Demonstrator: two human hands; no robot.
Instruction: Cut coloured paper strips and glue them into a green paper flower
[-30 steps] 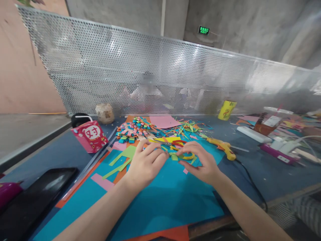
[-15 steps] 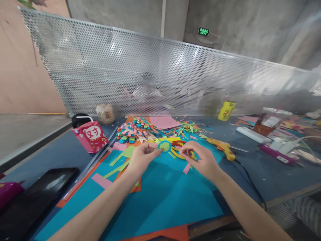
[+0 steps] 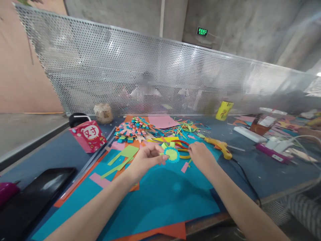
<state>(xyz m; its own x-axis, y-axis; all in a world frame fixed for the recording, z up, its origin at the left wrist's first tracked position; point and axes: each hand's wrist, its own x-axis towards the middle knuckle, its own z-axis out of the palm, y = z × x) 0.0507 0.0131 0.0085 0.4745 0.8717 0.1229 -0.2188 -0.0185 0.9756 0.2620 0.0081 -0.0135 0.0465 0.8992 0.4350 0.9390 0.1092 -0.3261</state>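
My left hand [image 3: 145, 159] pinches a small round paper piece [image 3: 172, 154], blue with a jagged edge and a yellow-green middle, and holds it just above the big blue paper sheet [image 3: 160, 197]. My right hand [image 3: 200, 156] lies palm down to the right of it, fingers curled over the red and yellow handles of a pair of scissors [image 3: 184, 150] on the sheet. Whether the fingers grip the scissors I cannot see.
A heap of cut coloured paper [image 3: 135, 129] and a pink sheet [image 3: 162, 121] lie behind my hands. A yellow glue gun [image 3: 218, 146] with a black cord lies right. A red box [image 3: 87, 135], a black tablet [image 3: 32, 197] and a perforated metal screen [image 3: 150, 77] border the table; people sit behind the screen.
My left hand has picked up the round paper piece and turned its yellow-green face toward me. My right hand has moved from beside the left back to the scissors.
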